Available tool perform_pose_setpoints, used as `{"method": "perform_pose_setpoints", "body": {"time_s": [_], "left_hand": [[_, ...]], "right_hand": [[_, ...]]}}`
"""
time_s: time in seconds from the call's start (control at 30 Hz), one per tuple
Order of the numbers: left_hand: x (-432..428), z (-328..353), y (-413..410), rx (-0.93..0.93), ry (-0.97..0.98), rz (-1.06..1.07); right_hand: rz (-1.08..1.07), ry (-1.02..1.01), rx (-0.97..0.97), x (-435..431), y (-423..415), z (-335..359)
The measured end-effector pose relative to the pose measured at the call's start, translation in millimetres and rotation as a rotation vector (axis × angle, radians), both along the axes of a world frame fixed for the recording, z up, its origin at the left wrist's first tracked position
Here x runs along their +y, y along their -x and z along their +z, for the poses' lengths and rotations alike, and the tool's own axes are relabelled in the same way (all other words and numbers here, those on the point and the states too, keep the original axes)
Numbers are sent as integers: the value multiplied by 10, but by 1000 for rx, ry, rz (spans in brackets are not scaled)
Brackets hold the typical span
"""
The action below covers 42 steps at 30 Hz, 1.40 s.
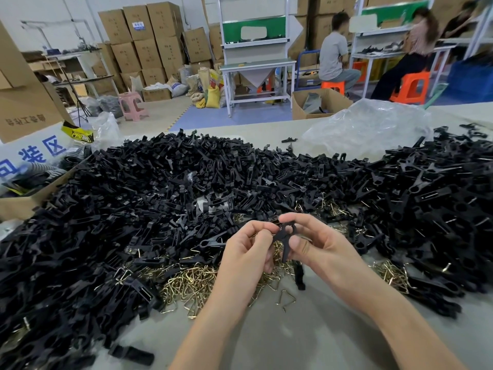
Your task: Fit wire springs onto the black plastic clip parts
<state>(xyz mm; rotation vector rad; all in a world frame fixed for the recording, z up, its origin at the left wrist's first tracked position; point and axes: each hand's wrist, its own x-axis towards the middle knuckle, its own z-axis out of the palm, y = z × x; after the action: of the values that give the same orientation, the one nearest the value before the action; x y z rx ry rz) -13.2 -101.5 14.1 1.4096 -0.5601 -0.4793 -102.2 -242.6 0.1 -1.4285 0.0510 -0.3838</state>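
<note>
Cardboard box [29,102], blue "装区" sign [34,153]

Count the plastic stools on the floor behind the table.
3, though others may be hidden. A pink stool stands left near the cardboard boxes; an orange stool is under the seated person in grey; another orange stool is under the person further right.

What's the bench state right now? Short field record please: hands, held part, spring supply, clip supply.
left hand: pinching the held clip
right hand: gripping the same clip from the other side
held clip: black, raised above the table; spring seating unclear
wire springs: brass-coloured heap under the hands
black clip parts: large pile across the table
</note>
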Motion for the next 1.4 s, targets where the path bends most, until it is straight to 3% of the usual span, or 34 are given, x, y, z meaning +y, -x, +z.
{"method": "perform_pose_setpoints", "body": {"time_s": [0.13,0.2,0.3,0.37,0.47,0.63,0.83,0.93,1.2,1.4], "left_hand": [[38,-8,33,-204,-58,100],[56,-45,41,-420,-154,188],[68,-115,31,-980,-542,271],[50,-183,35,-1126,-753,221],[41,-222,6,-1109,-828,177],[30,-170,-34,-1113,-734,260],[64,-77,-1,-891,-562,356],[77,-66,-7,-866,-507,408],[56,-131,-54,-830,-517,318],[56,-139,-98,-735,-368,286]], "right_hand": [[-133,-8,-3,5,-14,20],[-273,-4,-25,-36,-35,18],[-463,-126,-58,-122,-64,3],[-535,-162,-41,-157,-78,-28],[-559,-151,-27,-162,-96,-79],[-542,-101,-3,-139,-108,-139],[-511,-81,-1,-104,-90,-175],[-495,-118,-23,-101,-80,-173],[-469,19,-17,-96,-93,-150],[-459,52,-16,-124,-129,-127]]}}
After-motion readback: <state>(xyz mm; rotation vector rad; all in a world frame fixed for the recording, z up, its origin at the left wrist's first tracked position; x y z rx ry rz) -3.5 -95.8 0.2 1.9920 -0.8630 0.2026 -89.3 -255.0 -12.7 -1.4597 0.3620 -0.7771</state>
